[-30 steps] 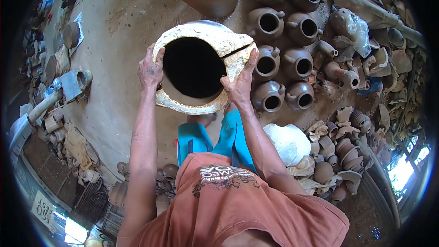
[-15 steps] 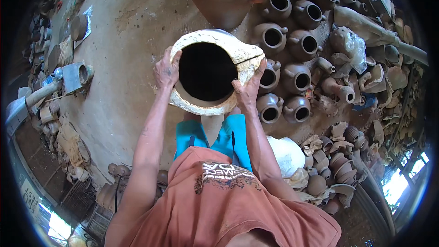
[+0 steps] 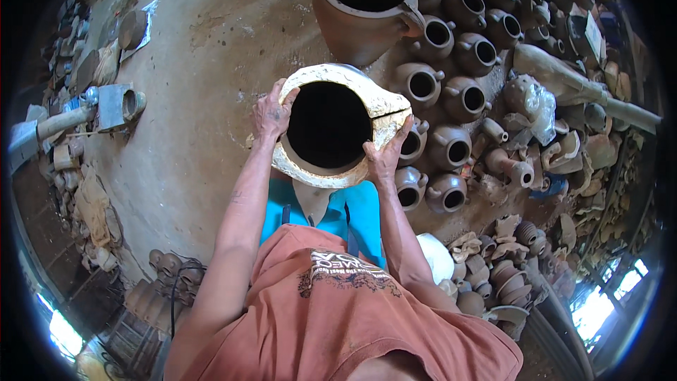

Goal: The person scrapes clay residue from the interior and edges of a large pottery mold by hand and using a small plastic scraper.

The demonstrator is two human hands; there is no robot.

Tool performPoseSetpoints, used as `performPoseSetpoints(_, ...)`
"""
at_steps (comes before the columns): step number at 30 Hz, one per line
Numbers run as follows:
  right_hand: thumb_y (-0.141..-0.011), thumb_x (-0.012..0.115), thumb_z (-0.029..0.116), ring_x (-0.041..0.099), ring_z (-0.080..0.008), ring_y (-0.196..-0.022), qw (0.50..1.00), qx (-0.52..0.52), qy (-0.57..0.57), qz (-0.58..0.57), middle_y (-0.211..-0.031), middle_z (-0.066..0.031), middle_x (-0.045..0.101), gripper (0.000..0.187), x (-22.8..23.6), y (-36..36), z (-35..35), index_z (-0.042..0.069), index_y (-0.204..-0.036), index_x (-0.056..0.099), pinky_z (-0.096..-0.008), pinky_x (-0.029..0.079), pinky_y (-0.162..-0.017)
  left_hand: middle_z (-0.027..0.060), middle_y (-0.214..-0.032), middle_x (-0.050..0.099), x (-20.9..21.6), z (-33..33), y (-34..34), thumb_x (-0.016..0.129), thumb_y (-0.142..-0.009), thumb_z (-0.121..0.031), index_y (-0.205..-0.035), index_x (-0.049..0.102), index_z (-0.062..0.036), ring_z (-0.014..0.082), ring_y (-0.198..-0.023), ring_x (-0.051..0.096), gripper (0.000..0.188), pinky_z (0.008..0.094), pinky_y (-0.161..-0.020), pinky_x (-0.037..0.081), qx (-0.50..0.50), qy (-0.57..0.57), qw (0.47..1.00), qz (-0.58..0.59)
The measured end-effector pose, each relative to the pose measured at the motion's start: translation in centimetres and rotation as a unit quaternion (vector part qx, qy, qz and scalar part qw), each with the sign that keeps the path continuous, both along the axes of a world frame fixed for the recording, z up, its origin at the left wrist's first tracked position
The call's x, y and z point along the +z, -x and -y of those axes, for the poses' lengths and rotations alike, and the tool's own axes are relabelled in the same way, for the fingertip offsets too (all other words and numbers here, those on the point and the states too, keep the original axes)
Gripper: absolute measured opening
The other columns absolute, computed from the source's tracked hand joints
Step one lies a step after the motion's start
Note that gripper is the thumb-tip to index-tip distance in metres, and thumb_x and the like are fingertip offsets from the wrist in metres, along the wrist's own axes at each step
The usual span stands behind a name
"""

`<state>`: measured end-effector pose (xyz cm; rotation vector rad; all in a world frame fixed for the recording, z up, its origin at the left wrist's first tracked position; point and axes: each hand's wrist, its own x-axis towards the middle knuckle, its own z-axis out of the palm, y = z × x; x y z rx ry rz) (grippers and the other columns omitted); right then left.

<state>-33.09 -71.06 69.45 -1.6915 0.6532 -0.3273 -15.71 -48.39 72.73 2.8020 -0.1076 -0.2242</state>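
Observation:
A thick, chalky cream-coloured mould (image 3: 345,83) with a wide round opening is between my hands, above my blue-clad legs. Its inside is too dark to make out, apart from a brownish band along the near inner wall. On the right side it bulges to a blunt point, split by a dark seam. My left hand (image 3: 271,114) grips the left edge, thumb on the rim. Closed round the pointed right side is my right hand (image 3: 385,158), its thumb close to the opening. Just beyond stands a large brown clay pot (image 3: 352,37) with a pouring lip.
Rows of small brown handled pots (image 3: 422,85) stand on the floor at the right. Beyond them lie a clear plastic bag (image 3: 541,114) and piled clay pieces. A white rounded bundle (image 3: 436,257) sits by my right arm. Tools and scraps line the left side of the bare floor (image 3: 190,141).
The mould and both hands sit slightly lower and further right in the picture, with the grip unchanged. As the view shifts, more of the large pot's opening shows.

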Motion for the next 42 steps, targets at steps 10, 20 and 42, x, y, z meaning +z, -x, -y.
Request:
performPoseSetpoints(10, -0.062, 0.068, 0.004, 0.012, -0.0356, -0.157, 0.999, -0.002, 0.036, -0.006, -0.168, -0.0245, 0.010, 0.122, 0.4, -0.7, 0.4, 0.010, -0.164, 0.001, -0.0402, 0.014, -0.126, 0.0206, -0.098, 0.075, 0.8, 0.6, -4.7, 0.053, -0.096, -0.065, -0.133, 0.064, -0.0248, 0.0430, -0.090, 0.073, 0.056, 0.0538, -0.074, 0.057, 0.002, 0.035, 0.999, -0.027)
performPoseSetpoints(20, -0.104, 0.047, 0.053, 0.057, -0.0480, -0.122, 0.940, -0.051, 0.225, -0.251, -0.126, -0.0319, 0.063, 0.066, 5.3, -8.8, 6.0, -0.009, -0.124, 0.064, -0.0483, 0.043, -0.107, 0.0217, -0.125, 0.069, -5.9, -7.9, -6.3, 0.054, -0.099, -0.061, -0.148, 0.052, -0.0095, 0.0277, -0.125, 0.063, 0.071, 0.0414, -0.101, 0.051, 0.115, 0.397, 0.881, -0.229)
performPoseSetpoints(42, -0.092, 0.057, 0.061, 0.058, -0.0355, -0.131, 0.628, 0.229, 0.262, -0.696, -0.141, -0.0167, 0.061, 0.063, 2.8, -21.7, 6.6, 0.013, -0.131, 0.069, -0.0494, 0.049, -0.106, 0.0270, -0.138, 0.059, -11.3, -8.8, -1.4, 0.024, -0.100, -0.068, -0.130, 0.065, 0.0019, 0.0420, -0.136, 0.051, 0.086, 0.0469, -0.116, 0.037, 0.129, 0.028, 0.814, -0.566)
